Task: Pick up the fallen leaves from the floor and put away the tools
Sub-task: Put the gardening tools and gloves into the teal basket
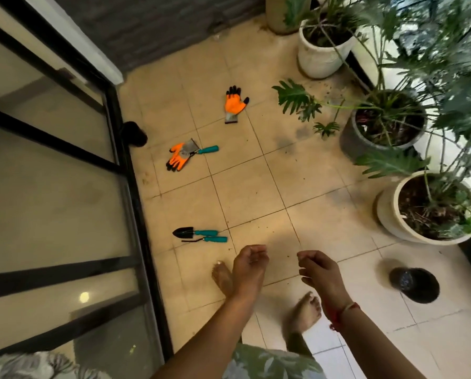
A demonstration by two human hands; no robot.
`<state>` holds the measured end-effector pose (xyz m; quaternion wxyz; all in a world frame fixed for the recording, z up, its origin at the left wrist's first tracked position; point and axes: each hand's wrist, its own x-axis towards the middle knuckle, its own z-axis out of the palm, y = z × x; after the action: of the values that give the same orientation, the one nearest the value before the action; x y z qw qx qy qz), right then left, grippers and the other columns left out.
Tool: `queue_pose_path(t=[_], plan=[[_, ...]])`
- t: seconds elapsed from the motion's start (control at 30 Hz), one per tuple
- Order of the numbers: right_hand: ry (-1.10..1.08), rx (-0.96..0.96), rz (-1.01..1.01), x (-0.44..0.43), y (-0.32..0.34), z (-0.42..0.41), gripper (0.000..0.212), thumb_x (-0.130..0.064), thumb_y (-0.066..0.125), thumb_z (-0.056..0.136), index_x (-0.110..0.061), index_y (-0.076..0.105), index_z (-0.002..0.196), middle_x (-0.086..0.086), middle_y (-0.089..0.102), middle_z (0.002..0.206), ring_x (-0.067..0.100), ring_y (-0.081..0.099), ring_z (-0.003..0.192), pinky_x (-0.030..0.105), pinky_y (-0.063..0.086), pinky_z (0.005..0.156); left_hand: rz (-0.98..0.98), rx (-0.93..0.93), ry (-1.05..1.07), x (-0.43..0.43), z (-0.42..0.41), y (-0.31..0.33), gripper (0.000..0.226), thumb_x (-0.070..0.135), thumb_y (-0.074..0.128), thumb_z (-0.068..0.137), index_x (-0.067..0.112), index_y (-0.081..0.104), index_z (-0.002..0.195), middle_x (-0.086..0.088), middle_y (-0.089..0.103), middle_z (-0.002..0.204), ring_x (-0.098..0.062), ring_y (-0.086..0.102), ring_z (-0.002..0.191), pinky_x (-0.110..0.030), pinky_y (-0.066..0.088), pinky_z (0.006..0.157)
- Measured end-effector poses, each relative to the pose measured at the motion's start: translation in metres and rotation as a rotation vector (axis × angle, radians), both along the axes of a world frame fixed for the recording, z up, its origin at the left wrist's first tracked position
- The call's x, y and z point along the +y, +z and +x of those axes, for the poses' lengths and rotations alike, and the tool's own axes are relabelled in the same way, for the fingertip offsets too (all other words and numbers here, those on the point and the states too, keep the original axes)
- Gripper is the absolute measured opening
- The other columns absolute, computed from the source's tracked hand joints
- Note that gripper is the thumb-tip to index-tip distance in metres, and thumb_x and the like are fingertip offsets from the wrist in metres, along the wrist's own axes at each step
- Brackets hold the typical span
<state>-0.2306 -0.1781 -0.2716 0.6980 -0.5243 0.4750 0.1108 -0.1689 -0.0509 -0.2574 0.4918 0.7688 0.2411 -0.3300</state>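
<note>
Loosely curled and seemingly empty, the left hand (249, 266) and right hand (319, 272) hang above the beige tiled floor (256, 173), likely readying to reach. Just ahead, a black teal-handled metal trowel (183, 232) lies beside a second teal-handled tool (215, 239); an orange black-tipped glove (235, 103) lies farther off.

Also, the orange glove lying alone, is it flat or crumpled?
Flat. The orange glove lies spread on the floor tiles, its black-tipped fingers fanned apart and its grey cuff straight, with nothing on top of it.

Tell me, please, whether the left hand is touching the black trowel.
Apart. The head view shows bare floor tile between the left hand and the black trowel, which lies flat.
</note>
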Motion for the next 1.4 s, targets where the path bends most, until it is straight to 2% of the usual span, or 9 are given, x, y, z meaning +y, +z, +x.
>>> queue_pose_path(t=[0.13, 0.3, 0.5, 0.73, 0.87, 1.07, 1.2, 1.3, 1.4], plan=[[-0.003, 0.049, 0.015, 0.047, 0.001, 0.035, 0.014, -0.005, 0.052, 0.093, -0.009, 0.066, 0.093, 0.005, 0.063, 0.093, 0.022, 0.057, 0.082, 0.027, 0.048, 0.068, 0.064, 0.000, 0.016, 0.045, 0.024, -0.015, 0.021, 0.028, 0.065, 0.085, 0.049, 0.064, 0.089, 0.026, 0.065, 0.093, -0.007, 0.058, 0.104, -0.043, 0.045, 0.101], [-0.038, 0.079, 0.054, 0.111, 0.006, 0.098, 0.014, -0.008, 0.053, 0.093, -0.008, 0.065, 0.099, 0.008, 0.063, 0.097, 0.023, 0.057, 0.087, 0.030, 0.049, 0.074, -0.036, 0.040, 0.195, 0.104, 0.078, -0.004, 0.018, 0.006, 0.058, 0.092, 0.021, 0.063, 0.101, 0.002, 0.062, 0.107, -0.012, 0.058, 0.102, -0.033, 0.049, 0.096], [-0.052, 0.017, 0.111, 0.168, 0.013, 0.155, 0.012, -0.009, 0.054, 0.093, -0.013, 0.065, 0.093, 0.003, 0.063, 0.088, 0.018, 0.057, 0.079, 0.022, 0.048, 0.064, -0.032, -0.005, 0.225, 0.154, 0.128, -0.008, 0.015, 0.007, 0.060, 0.091, 0.015, 0.065, 0.103, 0.002, 0.063, 0.103, -0.011, 0.059, 0.100, -0.040, 0.048, 0.098], [0.032, 0.026, 0.054, 0.167, 0.012, 0.165, 0.015, -0.005, 0.051, 0.094, -0.011, 0.064, 0.093, 0.006, 0.062, 0.090, 0.020, 0.056, 0.081, 0.025, 0.048, 0.068, -0.043, -0.026, 0.328, 0.190, 0.144, -0.022, 0.015, 0.008, 0.059, 0.092, 0.016, 0.064, 0.104, 0.000, 0.063, 0.105, -0.012, 0.060, 0.100, -0.020, 0.050, 0.073], [0.073, 0.078, -0.054, 0.163, -0.030, 0.170, 0.018, -0.005, 0.050, 0.093, -0.016, 0.063, 0.088, 0.004, 0.062, 0.086, 0.020, 0.056, 0.077, 0.028, 0.045, 0.066, -0.021, -0.026, 0.423, 0.202, 0.146, -0.050, 0.015, 0.006, 0.059, 0.091, 0.018, 0.064, 0.098, 0.004, 0.063, 0.103, -0.013, 0.059, 0.104, -0.030, 0.051, 0.089], [0.300, 0.105, -0.153, 0.180, -0.128, 0.195, 0.015, -0.007, 0.053, 0.092, -0.016, 0.065, 0.092, 0.000, 0.064, 0.089, 0.015, 0.059, 0.079, 0.024, 0.048, 0.068, 0.069, 0.017, 0.468, 0.215, 0.153, -0.140, 0.029, 0.006, 0.060, 0.091, 0.016, 0.060, 0.118, 0.002, 0.053, 0.128, -0.016, 0.049, 0.118, -0.026, 0.043, 0.091], [0.654, 0.082, -0.235, 0.195, -0.212, 0.217, 0.015, -0.020, 0.059, 0.089, -0.033, 0.063, 0.086, -0.008, 0.067, 0.095, 0.014, 0.063, 0.088, 0.032, 0.053, 0.080, 0.148, 0.038, 0.532, 0.227, 0.158, -0.217, 0.029, 0.005, 0.062, 0.089, 0.015, 0.061, 0.116, 0.000, 0.054, 0.128, -0.017, 0.050, 0.116, -0.026, 0.044, 0.090], [0.898, 0.055, -0.333, 0.205, -0.273, 0.232, 0.010, -0.016, 0.062, 0.087, -0.025, 0.062, 0.093, 0.001, 0.067, 0.100, 0.018, 0.062, 0.089, 0.031, 0.052, 0.081, 0.189, 0.091, 0.583, 0.235, 0.162, -0.274, 0.026, 0.005, 0.063, 0.088, 0.018, 0.061, 0.111, -0.001, 0.053, 0.127, -0.015, 0.049, 0.114, -0.025, 0.042, 0.088], [1.154, 0.099, -0.421, 0.218, -0.339, 0.243, 0.026, -0.020, 0.067, 0.085, -0.015, 0.057, 0.109, 0.007, 0.065, 0.103, 0.023, 0.062, 0.093, 0.028, 0.050, 0.078, 0.252, 0.164, 0.592, 0.243, 0.164, -0.335, 0.025, 0.010, 0.065, 0.088, 0.015, 0.062, 0.112, -0.008, 0.051, 0.129, -0.025, 0.053, 0.117, -0.026, 0.044, 0.083]])
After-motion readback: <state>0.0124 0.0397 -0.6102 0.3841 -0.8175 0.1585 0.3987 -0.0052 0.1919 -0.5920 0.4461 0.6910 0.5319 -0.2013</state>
